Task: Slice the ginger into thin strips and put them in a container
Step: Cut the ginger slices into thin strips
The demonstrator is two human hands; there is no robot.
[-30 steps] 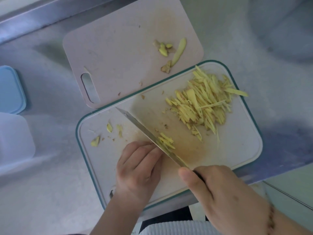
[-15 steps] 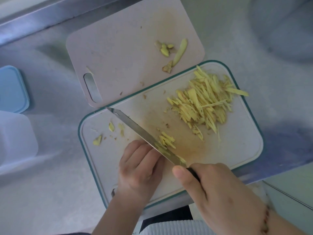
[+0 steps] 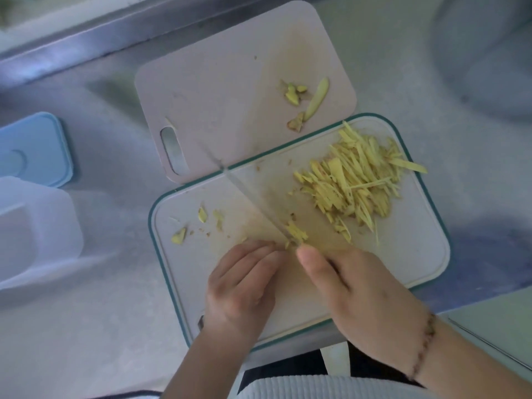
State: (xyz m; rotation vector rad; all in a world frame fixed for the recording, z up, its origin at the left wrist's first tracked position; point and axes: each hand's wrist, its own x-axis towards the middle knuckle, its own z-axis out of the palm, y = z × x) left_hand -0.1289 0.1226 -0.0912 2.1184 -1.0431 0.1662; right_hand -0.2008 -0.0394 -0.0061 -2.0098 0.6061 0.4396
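Gripping knife (image 3: pixel 253 203), right hand (image 3: pixel 362 295); left hand (image 3: pixel 241 286) fingers curled on ginger (image 3: pixel 295 233).

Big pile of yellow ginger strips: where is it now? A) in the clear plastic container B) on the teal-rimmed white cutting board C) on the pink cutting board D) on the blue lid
B: the pile of yellow ginger strips lies on the teal-rimmed white cutting board, far right part.

A dull, brushed metal surface (image 3: pixel 100 312) carries two matt plastic cutting boards: a pale pink one (image 3: pixel 218 90) and a white, teal-rimmed one (image 3: pixel 408 254), stained yellow. The knife blade (image 3: pixel 253 197) is shiny metal. The container (image 3: pixel 34 231) is translucent, frosted plastic.
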